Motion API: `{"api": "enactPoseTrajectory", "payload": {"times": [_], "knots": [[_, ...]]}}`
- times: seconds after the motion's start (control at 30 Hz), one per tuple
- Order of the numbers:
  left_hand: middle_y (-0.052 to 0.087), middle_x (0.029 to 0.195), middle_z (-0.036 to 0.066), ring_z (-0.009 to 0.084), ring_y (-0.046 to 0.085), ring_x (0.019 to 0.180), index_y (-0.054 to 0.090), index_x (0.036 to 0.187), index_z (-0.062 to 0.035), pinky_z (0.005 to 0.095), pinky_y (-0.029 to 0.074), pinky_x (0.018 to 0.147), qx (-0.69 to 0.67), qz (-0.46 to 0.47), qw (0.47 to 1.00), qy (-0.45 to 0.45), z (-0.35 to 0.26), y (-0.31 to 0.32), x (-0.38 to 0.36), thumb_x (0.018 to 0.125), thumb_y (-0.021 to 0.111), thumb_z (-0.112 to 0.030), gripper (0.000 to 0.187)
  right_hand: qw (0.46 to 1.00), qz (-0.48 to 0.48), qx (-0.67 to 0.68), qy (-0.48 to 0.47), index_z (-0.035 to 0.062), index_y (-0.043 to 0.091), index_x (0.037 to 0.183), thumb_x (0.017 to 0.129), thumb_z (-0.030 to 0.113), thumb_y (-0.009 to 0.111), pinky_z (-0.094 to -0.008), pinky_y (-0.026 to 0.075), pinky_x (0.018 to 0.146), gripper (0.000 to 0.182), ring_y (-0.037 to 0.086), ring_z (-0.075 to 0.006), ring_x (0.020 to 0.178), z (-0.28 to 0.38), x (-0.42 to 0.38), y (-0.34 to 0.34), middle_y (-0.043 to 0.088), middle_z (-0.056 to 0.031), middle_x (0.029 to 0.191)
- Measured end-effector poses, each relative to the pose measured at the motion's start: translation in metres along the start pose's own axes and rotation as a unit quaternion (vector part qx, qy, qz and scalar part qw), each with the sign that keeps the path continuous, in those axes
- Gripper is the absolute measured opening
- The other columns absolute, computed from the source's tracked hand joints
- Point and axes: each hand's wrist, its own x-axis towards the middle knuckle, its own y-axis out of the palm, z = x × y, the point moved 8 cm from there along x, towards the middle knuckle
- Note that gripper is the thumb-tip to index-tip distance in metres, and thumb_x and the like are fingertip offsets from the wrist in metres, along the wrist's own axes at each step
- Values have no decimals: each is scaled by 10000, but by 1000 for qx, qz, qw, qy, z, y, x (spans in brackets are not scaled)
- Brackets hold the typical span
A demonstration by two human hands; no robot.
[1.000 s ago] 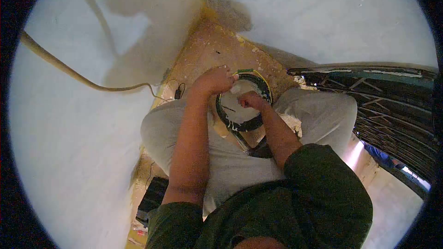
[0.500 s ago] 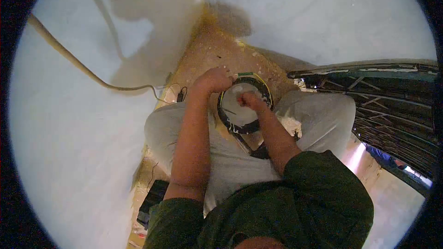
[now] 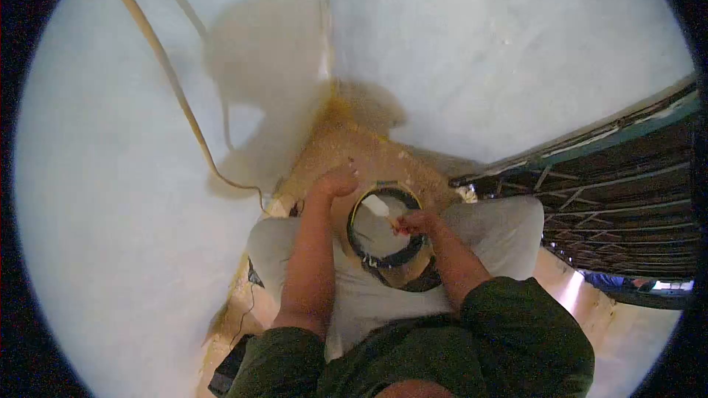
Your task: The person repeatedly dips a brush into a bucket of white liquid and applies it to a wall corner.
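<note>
A round black bucket (image 3: 401, 257) with grey-white paste (image 3: 380, 238) inside stands on the floor between the person's knees. My right hand (image 3: 414, 223) is over the bucket's right side, closed on the tan handle of a putty knife (image 3: 376, 206). The knife's broad end looks white and points up and left above the paste. My left hand (image 3: 339, 180) is just off the bucket's upper left rim, with its fingers curled. Whatever those fingers may hold is too small to make out.
Two pale walls (image 3: 435, 51) meet in a corner ahead. A tan cable (image 3: 181, 96) hangs along the left wall. On the right is a folding metal lattice gate (image 3: 590, 206). A black object (image 3: 230, 368) lies on the floor at lower left.
The view has tilted upward, showing more wall. My left hand has come away from the bucket's rim. My right hand has shifted right, and the white end of the putty knife now shows.
</note>
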Motion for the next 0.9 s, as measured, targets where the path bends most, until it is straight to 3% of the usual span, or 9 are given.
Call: {"api": "enactPoseTrajectory", "payload": {"times": [0.03,0.17,0.23,0.37,0.43,0.5,0.8,0.83,0.9], "knots": [[619,1069,229,398,592,997,621,1082,-12,452,464,869,-5,-29,999,-24,21,13,17,814,484,-215,363,991,37,126,36,133,648,969,872,330,587,-252,379,510,228,462,-67,603,-9,-5,3,568,49,756],[614,1095,227,377,603,998,646,1008,8,456,473,856,32,-16,991,-125,49,14,11,758,461,-129,340,997,19,71,-16,129,618,946,878,303,592,-238,390,517,189,471,-63,610,20,-36,-19,562,51,739],[643,1046,204,328,624,969,657,983,-4,449,488,834,90,-49,989,-106,21,-16,-27,779,460,-136,312,986,-51,-123,-96,119,591,856,885,330,592,-232,401,531,213,479,-67,593,81,-88,-19,560,44,733],[673,926,97,202,640,828,665,948,-56,360,522,720,-222,167,958,-63,32,55,-2,884,514,-319,310,973,-65,-64,-212,106,589,849,893,374,578,-240,410,540,272,487,-77,589,135,-142,-9,575,29,731],[662,901,64,196,632,828,647,981,-59,351,521,712,-413,162,894,-62,14,78,-6,901,518,-385,360,967,-104,29,-232,79,598,864,884,392,592,-272,428,561,313,516,-96,607,154,-164,-1,589,7,723],[641,910,50,208,617,892,606,1079,-75,369,516,750,-332,-32,943,1,-67,20,-78,922,480,-439,417,951,-119,25,-286,60,601,882,872,372,615,-272,441,560,313,532,-104,608,177,-206,27,598,-1,721],[615,909,112,224,613,781,509,1110,-51,350,512,708,-632,-25,774,41,-171,21,-138,960,364,-485,481,898,-250,33,-361,17,666,941,789,161,680,-332,524,593,210,629,-148,667,190,-236,44,670,-80,770],[615,909,112,224,613,781,509,1110,-51,350,512,708,-631,-29,775,38,-170,26,-136,960,364,-485,481,889,-252,28,-381,12,665,953,784,150,681,-345,531,611,219,635,-150,679,192,-240,45,671,-88,772],[599,867,112,194,576,696,484,1118,-30,328,480,620,-360,-126,919,97,-171,24,-130,976,355,-439,451,888,-233,24,-395,-7,652,961,821,159,655,-333,536,609,217,628,-150,670,188,-229,44,659,-88,774]]}}
